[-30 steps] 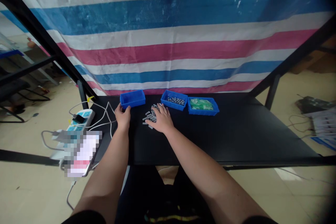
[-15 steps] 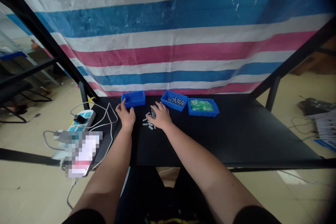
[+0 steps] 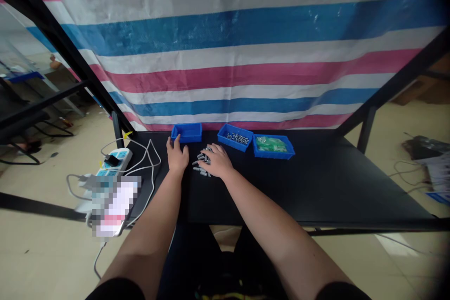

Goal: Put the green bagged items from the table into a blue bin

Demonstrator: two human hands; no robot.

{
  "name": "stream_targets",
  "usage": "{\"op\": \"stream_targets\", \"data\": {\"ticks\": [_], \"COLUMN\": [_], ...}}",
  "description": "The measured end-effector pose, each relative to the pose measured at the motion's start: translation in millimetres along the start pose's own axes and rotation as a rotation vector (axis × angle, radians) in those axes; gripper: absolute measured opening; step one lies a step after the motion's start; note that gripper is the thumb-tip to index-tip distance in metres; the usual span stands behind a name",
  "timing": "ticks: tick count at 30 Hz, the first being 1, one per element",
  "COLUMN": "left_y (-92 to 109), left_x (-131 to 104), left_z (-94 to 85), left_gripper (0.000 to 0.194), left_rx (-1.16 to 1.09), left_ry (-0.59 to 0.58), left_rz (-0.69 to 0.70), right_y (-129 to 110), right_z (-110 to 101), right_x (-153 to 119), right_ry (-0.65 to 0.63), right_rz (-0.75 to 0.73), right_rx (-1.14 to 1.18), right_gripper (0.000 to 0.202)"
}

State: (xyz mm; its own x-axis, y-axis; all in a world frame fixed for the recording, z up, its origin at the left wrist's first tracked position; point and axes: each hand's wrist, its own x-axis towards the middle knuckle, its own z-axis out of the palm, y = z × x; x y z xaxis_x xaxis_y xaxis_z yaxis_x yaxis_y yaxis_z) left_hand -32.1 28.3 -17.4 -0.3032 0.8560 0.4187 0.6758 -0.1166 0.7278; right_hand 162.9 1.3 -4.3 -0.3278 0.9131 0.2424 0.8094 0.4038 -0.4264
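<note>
Resting palm-down over a small heap of grey cylindrical pieces (image 3: 204, 173), here's the right hand (image 3: 218, 161), fingers loosely spread; whether they grip any piece, I can't tell. And over to its left, well apart from it, the left hand (image 3: 177, 159), thumb and fingers parted, fingertips right by the near wall of the left blue bin (image 3: 191, 139), contact too close to call! The heap sits on the black tabletop (image 3: 298, 187), between the hands and partly under the right one. Farther out, a middle blue bin (image 3: 229, 143) holds small shiny metal parts (image 3: 238, 138), and just beside it on the right, another blue bin (image 3: 274, 154) carries green-and-clear packaging (image 3: 270, 143). Out left, white cables (image 3: 153, 183) loop around a white power strip (image 3: 123, 154), with a pixelated device (image 3: 117, 204) nearer. On the far side hangs a striped sheet (image 3: 228, 70), red, white and blue!
</note>
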Motion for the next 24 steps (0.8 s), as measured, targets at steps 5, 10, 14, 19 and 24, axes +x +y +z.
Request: {"op": "stream_targets", "data": {"ticks": [5,10,14,19,24], "left_y": [2.2,7.2,11.1,21.6,31.2], "left_x": [-1.4,-4.8,-14.4,-37.0,-51.9], "left_z": [1.0,-4.7,-14.1,-27.3,-39.7], "left_gripper": [0.065,0.051,0.033,0.037,0.078], "left_rx": [-0.001,0.033,0.013,-0.096,-0.074], "left_ry": [0.013,0.109,0.076,-0.421,-0.738], "left_rz": [0.019,0.043,0.116,0.387,0.562], "right_y": [-0.6,-3.4,-5.3,-5.7,-2.7], "right_z": [-1.4,-5.9,-9.2,-12.1,-21.5], "right_x": [-10.9,-25.2,-36.6,-47.0,-61.7], "right_ry": [-0.008,-0.011,-0.019,-0.036,-0.08], "right_rz": [-0.059,-0.072,-0.079,-0.101,-0.163], "right_rx": [0.02,0.039,0.037,0.042,0.075], "right_gripper": [0.049,0.044,0.041,0.04,0.06]}}
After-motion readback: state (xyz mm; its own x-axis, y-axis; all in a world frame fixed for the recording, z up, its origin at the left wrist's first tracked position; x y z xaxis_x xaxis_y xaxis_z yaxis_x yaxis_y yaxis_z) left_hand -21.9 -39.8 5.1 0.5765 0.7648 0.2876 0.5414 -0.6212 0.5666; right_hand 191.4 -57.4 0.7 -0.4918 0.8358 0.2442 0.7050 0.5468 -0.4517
